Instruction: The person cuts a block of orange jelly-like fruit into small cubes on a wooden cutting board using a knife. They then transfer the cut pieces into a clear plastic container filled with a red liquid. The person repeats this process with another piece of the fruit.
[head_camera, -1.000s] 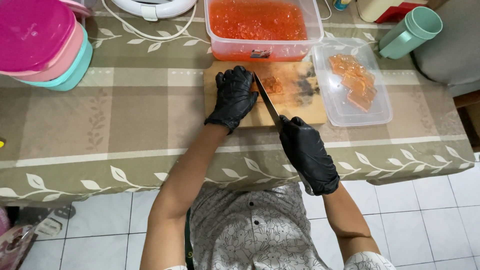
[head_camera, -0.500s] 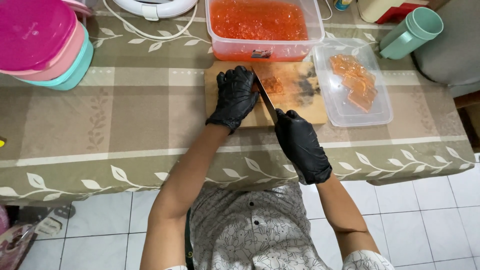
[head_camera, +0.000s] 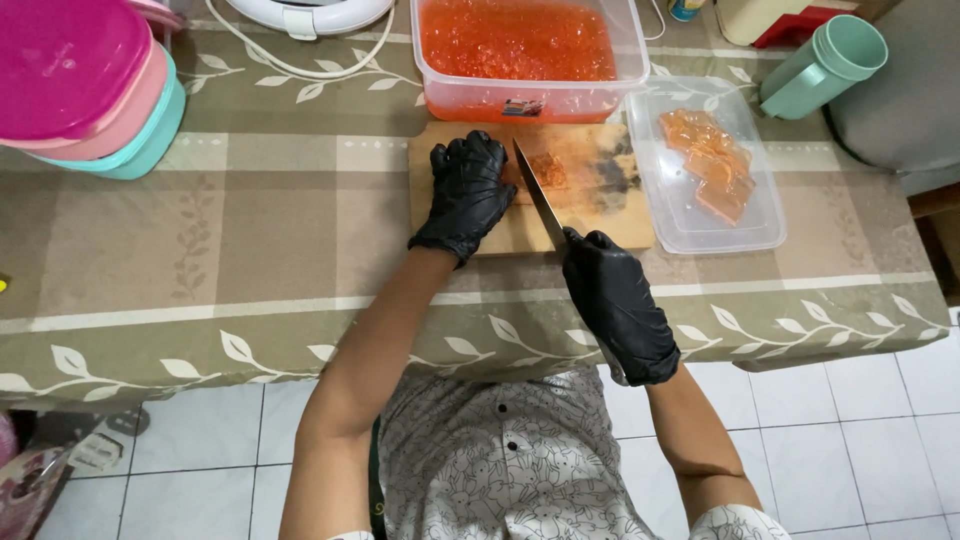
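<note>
A: Starting left of the cutting board (head_camera: 600, 225), what's there?

B: A stack of plastic bowls (head_camera: 85, 85), pink over teal, well to the board's left at the table's edge, on the leaf-patterned tablecloth (head_camera: 250, 250).

A: And on the board itself?

B: The left hand (head_camera: 468, 195), in a black glove, lies on the board's left half, fingers curled down and pressed onto a piece of orange jelly (head_camera: 545, 170), which sits near the board's middle. Just right of that hand the knife (head_camera: 540, 200) slants across the board, blade against the jelly.

A: Who holds the knife?

B: The right hand (head_camera: 615, 300), also gloved, at the board's near edge, fingers wrapped tight round the handle.

A: Beyond the board?

B: A clear tub of orange jelly (head_camera: 530, 50) touches its far edge. Just right of the board lies a shallow clear tray (head_camera: 680, 215) with orange slices (head_camera: 710, 165). Farther right, a teal cup (head_camera: 825, 65) lies tipped.
</note>
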